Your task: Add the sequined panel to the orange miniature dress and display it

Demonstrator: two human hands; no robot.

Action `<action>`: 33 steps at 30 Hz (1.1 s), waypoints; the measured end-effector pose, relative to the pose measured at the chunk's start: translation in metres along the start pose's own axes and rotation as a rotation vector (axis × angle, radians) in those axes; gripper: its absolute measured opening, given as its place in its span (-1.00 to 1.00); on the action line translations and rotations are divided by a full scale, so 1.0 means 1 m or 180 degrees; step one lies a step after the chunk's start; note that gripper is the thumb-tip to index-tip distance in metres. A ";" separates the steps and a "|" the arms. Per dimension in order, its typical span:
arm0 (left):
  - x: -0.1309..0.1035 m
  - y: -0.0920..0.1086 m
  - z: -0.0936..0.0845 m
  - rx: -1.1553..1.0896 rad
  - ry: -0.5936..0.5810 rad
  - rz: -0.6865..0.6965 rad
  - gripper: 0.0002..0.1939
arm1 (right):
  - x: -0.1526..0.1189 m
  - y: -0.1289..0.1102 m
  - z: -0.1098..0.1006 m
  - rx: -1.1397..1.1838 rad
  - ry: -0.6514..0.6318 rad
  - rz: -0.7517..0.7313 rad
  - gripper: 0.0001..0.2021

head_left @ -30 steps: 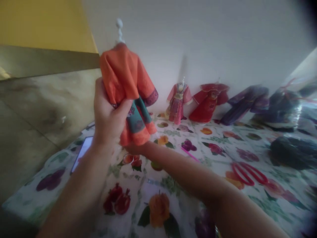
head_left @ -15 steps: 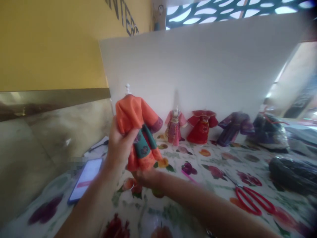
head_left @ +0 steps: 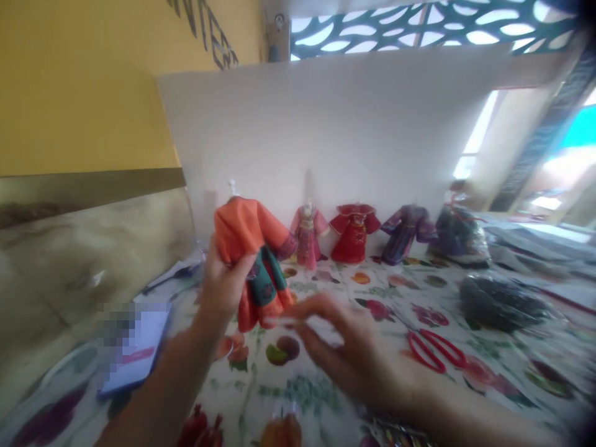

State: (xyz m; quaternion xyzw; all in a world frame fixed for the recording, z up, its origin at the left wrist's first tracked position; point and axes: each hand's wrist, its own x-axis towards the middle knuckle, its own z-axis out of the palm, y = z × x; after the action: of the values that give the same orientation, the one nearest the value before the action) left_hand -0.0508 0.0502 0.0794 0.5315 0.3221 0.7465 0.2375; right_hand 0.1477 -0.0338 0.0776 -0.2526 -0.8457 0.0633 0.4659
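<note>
My left hand (head_left: 223, 282) is wrapped round a small orange doll robe (head_left: 242, 226) with a green patterned panel and orange hem. It is held upright above the table, and a white knob (head_left: 233, 186) sticks out of its neck. My right hand (head_left: 344, 341) is beside the hem, thumb and forefinger brought together. A thin pale thing seems to lie at these fingertips, too blurred to name; I cannot tell whether it touches the hem.
Against the white board stand a pink doll dress (head_left: 308, 236), a red one (head_left: 356, 236) and a purple one (head_left: 408, 233). Red-handled scissors (head_left: 435, 349) and dark plastic-wrapped bundles (head_left: 498, 301) lie right. A phone (head_left: 139, 351) lies left on the fruit-patterned tablecloth (head_left: 298, 397).
My right hand has come out from under the robe's hem to its right side, with thumb and forefinger now showing. The robe is slightly lower in view. The camera has turned right.
</note>
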 end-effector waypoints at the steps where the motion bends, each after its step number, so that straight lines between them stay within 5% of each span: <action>1: -0.007 -0.002 0.005 0.0027 -0.0047 -0.0047 -0.65 | 0.006 -0.001 -0.007 0.0075 0.0292 0.0091 -0.86; 4: -0.030 -0.004 0.020 0.0250 -0.0226 -0.0190 -0.70 | 0.021 0.001 -0.018 -0.0018 0.0712 0.0199 -0.89; 11: -0.058 -0.008 0.032 0.0256 -0.0586 -0.0322 -0.52 | 0.018 0.021 -0.018 -0.0750 0.0965 0.0317 -0.92; 18: -0.067 -0.012 0.038 0.0377 -0.0639 -0.0362 -0.59 | 0.003 0.031 -0.018 -0.0920 0.0804 0.0544 -0.93; 33: -0.086 -0.023 0.042 0.0763 -0.0810 -0.0168 -0.67 | -0.013 0.030 -0.008 -0.1287 0.0403 0.0209 -0.83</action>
State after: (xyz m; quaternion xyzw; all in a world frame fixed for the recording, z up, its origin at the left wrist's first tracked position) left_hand 0.0169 0.0154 0.0166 0.6375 0.3901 0.6230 0.2308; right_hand 0.1709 -0.0150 0.0612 -0.3718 -0.8015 -0.1085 0.4556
